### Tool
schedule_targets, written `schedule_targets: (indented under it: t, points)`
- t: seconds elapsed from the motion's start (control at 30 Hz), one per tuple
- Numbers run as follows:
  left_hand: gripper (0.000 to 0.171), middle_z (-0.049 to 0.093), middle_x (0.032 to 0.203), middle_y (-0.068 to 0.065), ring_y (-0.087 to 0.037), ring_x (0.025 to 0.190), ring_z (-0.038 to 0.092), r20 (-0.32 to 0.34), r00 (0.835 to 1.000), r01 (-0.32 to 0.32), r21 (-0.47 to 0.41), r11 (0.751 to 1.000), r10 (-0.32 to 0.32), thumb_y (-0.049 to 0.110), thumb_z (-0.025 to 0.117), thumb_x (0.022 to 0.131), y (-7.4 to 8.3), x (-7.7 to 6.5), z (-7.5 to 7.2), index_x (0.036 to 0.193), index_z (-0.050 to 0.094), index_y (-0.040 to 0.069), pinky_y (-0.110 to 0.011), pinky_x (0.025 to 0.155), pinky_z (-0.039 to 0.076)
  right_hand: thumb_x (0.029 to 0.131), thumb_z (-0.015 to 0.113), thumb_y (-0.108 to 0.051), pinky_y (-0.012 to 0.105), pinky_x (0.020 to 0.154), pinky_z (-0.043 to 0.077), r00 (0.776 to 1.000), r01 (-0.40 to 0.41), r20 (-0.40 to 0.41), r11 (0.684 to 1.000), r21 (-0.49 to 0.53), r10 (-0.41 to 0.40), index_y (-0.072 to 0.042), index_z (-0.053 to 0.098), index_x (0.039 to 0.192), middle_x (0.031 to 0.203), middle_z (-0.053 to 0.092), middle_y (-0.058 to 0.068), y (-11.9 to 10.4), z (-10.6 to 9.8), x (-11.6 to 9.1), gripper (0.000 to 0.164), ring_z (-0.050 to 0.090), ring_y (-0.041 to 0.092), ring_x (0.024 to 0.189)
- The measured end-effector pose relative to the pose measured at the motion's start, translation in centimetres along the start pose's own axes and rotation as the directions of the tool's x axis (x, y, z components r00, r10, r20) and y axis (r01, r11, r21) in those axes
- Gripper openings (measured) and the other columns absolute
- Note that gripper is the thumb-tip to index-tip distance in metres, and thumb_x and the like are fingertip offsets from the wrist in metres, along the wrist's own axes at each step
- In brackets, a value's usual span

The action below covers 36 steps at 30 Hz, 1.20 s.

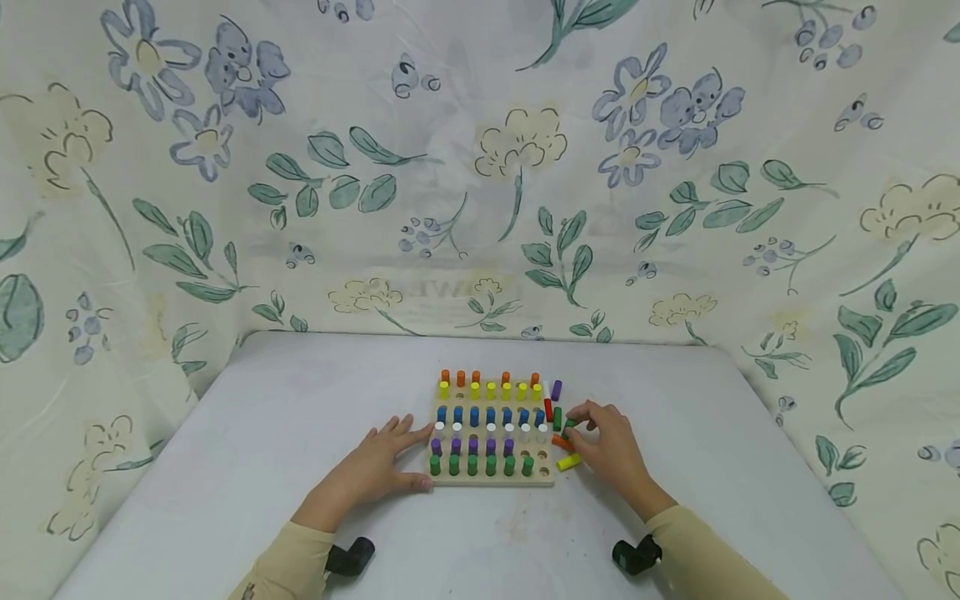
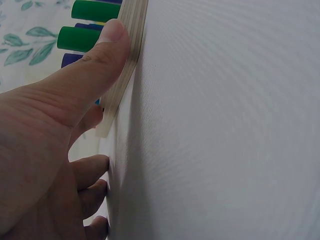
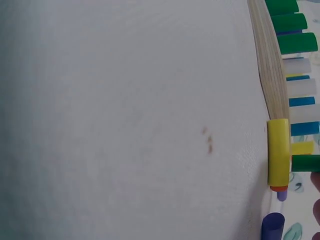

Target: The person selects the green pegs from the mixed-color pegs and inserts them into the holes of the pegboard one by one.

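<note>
A wooden pegboard (image 1: 491,482) with rows of orange, yellow, blue, white, purple and green pegs lies on the table. My left hand (image 1: 381,461) rests at its left side with fingers extended. In the left wrist view, the thumb (image 2: 95,65) touches the board's front edge beside the green pegs (image 2: 80,39). To the right of the board, my right hand (image 1: 611,437) pinches a green peg (image 1: 568,428) between thumb and fingers. The right wrist view shows this green peg (image 3: 306,163) above a loose yellow peg (image 3: 278,152). Holes (image 1: 543,472) show at the board's front right.
Loose pegs lie along the board's right side: purple (image 1: 557,390), red (image 1: 548,410), green (image 1: 557,418) and orange (image 1: 562,442). A dark blue or purple peg (image 3: 273,226) shows in the right wrist view. Floral cloth (image 1: 480,167) hangs behind the white table (image 1: 315,375).
</note>
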<state>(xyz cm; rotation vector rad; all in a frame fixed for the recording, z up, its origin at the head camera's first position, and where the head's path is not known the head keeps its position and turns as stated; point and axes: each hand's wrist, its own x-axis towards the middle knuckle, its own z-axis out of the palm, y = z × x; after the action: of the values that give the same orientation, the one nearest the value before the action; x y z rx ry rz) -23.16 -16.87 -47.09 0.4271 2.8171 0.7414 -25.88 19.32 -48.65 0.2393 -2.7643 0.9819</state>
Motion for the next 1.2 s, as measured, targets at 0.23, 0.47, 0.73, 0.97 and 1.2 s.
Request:
schedule_targets:
  t: [0.23, 0.47, 0.73, 0.97, 1.2]
  points:
    - [0.091, 0.031, 0.162, -0.024, -0.045, 0.152, 0.018, 0.003, 1.000, 0.006, 0.007, 1.000, -0.006, 0.055, 0.082, 0.077, -0.3, 0.2, 0.1, 0.153, 0.049, 0.019, -0.060, 0.124, 0.009, 0.088, 0.081, -0.014, 0.037, 0.082, 0.046, 0.995, 0.095, -0.036, 0.995, 0.027, -0.094, -0.015, 0.070, 0.104, 0.097, 0.069, -0.005, 0.0, 0.2, -0.4, 0.019, 0.054, 0.016, 0.092]
    - [0.091, 0.031, 0.161, -0.024, -0.045, 0.152, 0.018, 0.004, 1.000, 0.000, 0.007, 1.000, 0.000, 0.056, 0.082, 0.077, -0.3, 0.2, 0.0, 0.153, 0.049, 0.019, -0.060, 0.124, 0.009, 0.086, 0.082, -0.015, 0.030, 0.076, 0.051, 0.992, 0.124, -0.037, 0.992, 0.033, -0.123, -0.016, 0.070, 0.102, 0.096, 0.068, -0.009, -0.2, 0.3, -0.8, 0.019, 0.056, 0.012, 0.088]
    - [0.090, 0.031, 0.161, -0.025, -0.046, 0.152, 0.019, -0.001, 1.000, -0.003, 0.006, 1.000, 0.003, 0.055, 0.082, 0.077, -0.2, 0.0, -0.1, 0.153, 0.049, 0.018, -0.060, 0.124, 0.010, 0.086, 0.082, -0.013, 0.030, 0.076, 0.052, 0.978, 0.207, 0.013, 0.974, 0.091, -0.209, -0.019, 0.072, 0.102, 0.091, 0.065, -0.013, -0.2, 0.1, -1.1, 0.020, 0.056, 0.011, 0.087]
    - [0.090, 0.031, 0.162, -0.024, -0.045, 0.152, 0.018, 0.003, 1.000, 0.001, 0.000, 1.000, -0.001, 0.056, 0.082, 0.077, -0.2, 0.2, 0.0, 0.153, 0.049, 0.019, -0.060, 0.124, 0.009, 0.085, 0.083, -0.014, 0.031, 0.074, 0.053, 0.967, 0.248, 0.024, 0.961, 0.123, -0.252, -0.020, 0.073, 0.101, 0.088, 0.065, -0.012, -0.5, 0.0, -1.5, 0.019, 0.058, 0.017, 0.085]
    - [0.091, 0.031, 0.162, -0.023, -0.045, 0.152, 0.018, 0.003, 1.000, 0.013, 0.003, 1.000, -0.013, 0.056, 0.082, 0.077, -0.2, 0.2, 0.0, 0.153, 0.049, 0.020, -0.059, 0.124, 0.009, 0.084, 0.083, -0.016, 0.031, 0.074, 0.052, 0.958, 0.276, 0.043, 0.953, 0.126, -0.283, -0.021, 0.073, 0.101, 0.086, 0.062, -0.016, -0.6, 0.0, -1.8, 0.020, 0.057, 0.014, 0.082]
